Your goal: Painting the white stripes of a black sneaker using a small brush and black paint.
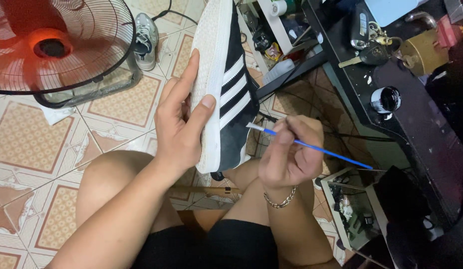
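Note:
My left hand (179, 117) grips a black sneaker (230, 84) with three white stripes and a white sole, held upright with the sole edge turned toward me and my thumb on the sole. My right hand (289, 152) holds a thin blue-handled paintbrush (311, 146); its bristle tip sits just beside the shoe's side, near the stripes. A chain bracelet is on my right wrist. Both hands are above my bare knees.
A red floor fan (57, 45) stands at the upper left on the tiled floor (22, 144). Another sneaker (146, 40) lies behind it. A dark table (421, 129) on the right carries a small open jar (386, 99), keys (371, 47) and clutter. Cables run underneath.

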